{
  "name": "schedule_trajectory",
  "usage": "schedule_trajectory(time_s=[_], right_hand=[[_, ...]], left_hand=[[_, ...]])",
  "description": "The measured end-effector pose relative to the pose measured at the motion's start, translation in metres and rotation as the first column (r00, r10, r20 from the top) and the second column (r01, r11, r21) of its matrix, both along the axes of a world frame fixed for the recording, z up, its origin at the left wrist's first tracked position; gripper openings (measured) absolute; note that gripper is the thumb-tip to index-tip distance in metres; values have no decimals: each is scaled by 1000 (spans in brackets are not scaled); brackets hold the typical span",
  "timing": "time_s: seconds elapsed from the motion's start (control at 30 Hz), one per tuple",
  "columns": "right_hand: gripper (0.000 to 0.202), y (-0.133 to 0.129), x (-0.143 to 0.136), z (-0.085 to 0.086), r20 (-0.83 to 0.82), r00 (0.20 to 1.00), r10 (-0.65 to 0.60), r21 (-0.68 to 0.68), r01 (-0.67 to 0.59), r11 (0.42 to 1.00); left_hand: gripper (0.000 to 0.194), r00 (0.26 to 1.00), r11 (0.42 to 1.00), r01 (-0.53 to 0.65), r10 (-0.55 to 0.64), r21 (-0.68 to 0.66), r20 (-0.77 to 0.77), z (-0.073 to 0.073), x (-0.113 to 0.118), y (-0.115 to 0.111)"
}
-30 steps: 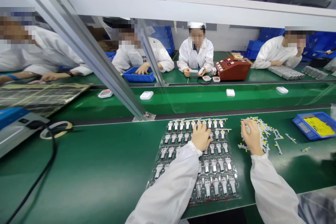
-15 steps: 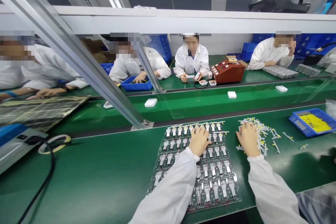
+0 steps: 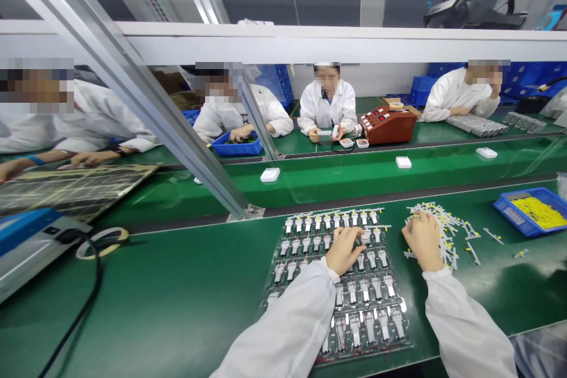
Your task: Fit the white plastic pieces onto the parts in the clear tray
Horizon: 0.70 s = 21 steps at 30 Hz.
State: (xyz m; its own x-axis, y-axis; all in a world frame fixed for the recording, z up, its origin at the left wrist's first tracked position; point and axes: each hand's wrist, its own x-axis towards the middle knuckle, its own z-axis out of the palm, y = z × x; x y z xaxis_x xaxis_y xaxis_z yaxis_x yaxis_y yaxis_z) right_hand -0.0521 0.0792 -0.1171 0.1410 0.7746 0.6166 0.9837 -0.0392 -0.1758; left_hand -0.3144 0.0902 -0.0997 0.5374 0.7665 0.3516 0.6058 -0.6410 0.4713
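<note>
My left hand (image 3: 345, 249) is over the clear plastic tray (image 3: 405, 339), which holds rows of small white-and-silver parts with thin red wires. Its thumb and forefinger close around a small white part (image 3: 365, 237) in the second row from the back. Thin white strips with yellow bits lie across the back-row parts, and one white strip (image 3: 381, 227) crosses the right end of the second row. To the right, my right hand (image 3: 423, 240) reaches into the left side of a pile of white strips (image 3: 448, 230). Its fingers are curled in, and what they pinch is hidden.
A blue bin (image 3: 509, 212) of yellow pieces stands at the right. Left are a tape roll (image 3: 123, 236), a black cable (image 3: 98, 283) and a grey-blue device (image 3: 39, 248). A metal post (image 3: 177, 124) slants ahead. White devices (image 3: 270, 175) lie on the green belt; co-workers sit beyond.
My left hand has turned, its fingers now pointing right toward a part in the second row. My right hand stays at the strip pile, fingers curled slightly more. The view has shifted a little.
</note>
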Motion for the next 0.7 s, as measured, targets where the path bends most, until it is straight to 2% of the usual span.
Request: schedule_trajectory(time_s=[0.07, 0.23, 0.4, 0.57, 0.7], right_hand=[[7, 1, -2, 3, -22, 999, 30, 0, -30, 1000], [9, 5, -7, 6, -88, 987, 137, -7, -138, 990], [9, 7, -11, 8, -196, 950, 241, 20, -242, 970], [11, 4, -23, 10, -361, 867, 344, 43, -353, 935], [14, -2, -34, 14, -551, 737, 391, 71, -425, 902]], left_hand=[[36, 999, 999, 20, -19, -31, 32, -1, -2, 1], [20, 996, 995, 93, -93, -24, 15, 2, -5, 2], [36, 979, 986, 169, -168, 0, -112, 3, -4, 2], [41, 975, 989, 150, -150, -12, -164, 3, -3, 2], [41, 980, 988, 154, -155, -22, -122, 4, -3, 1]])
